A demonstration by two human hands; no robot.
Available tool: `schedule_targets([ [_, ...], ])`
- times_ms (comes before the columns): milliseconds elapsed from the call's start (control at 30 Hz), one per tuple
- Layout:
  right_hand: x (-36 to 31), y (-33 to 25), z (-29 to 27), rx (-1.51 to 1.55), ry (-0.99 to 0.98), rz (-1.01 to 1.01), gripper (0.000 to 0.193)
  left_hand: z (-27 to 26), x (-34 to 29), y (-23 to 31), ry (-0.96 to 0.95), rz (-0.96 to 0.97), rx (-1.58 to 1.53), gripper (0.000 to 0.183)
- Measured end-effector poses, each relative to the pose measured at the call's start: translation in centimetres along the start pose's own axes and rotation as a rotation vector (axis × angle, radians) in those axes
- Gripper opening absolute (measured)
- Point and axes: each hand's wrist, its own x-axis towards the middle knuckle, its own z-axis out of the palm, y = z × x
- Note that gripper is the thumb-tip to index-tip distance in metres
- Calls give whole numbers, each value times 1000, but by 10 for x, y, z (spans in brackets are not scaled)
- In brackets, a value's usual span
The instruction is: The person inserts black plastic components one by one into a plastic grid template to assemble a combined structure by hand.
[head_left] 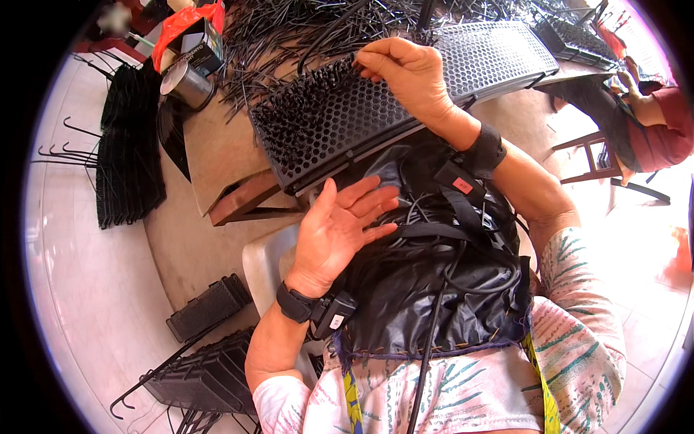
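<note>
A long black panel full of honeycomb holes (473, 65) lies slantwise across the front of the work table. Many short dark pieces (303, 101) stick up out of the holes on its left half. Over the edge of that filled part is my right hand (412, 76), thumb and fingertips pinched together; what they hold, if anything, is too small to make out. My left hand (334, 230) hovers above my lap in front of the panel, palm up, fingers spread, nothing in it. Below it a black apron (434, 311) covers my lap, with cables lying on it.
Loose black strips (267, 43) are heaped behind the panel. A metal can (189, 85), a box (202, 47) and a red plastic bag (184, 29) sit at the table's left. Hooked black racks (130, 152) stand far left; black crates (210, 372) lie lower left. Another person (658, 130) sits right.
</note>
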Motion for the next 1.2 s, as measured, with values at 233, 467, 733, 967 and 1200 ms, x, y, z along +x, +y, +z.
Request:
schedule_targets([
  [233, 2, 17, -1, -408, -77, -242, 10, -2, -1, -2, 38, -8, -13, 57],
  [467, 3, 11, -3, -185, -152, -219, 10, -2, -2, -3, 40, -13, -17, 57],
  [733, -2, 17, 1, -393, -60, 22, 11, -1, -1, -1, 44, -18, -12, 56],
  [967, -1, 19, 6, -232, 17, 12, 11, -1, 0, -2, 52, -33, -26, 55],
  [1200, 6, 4, 1, -528, -109, -402, 11, -3, -2, -1, 30, -36, -10, 54],
])
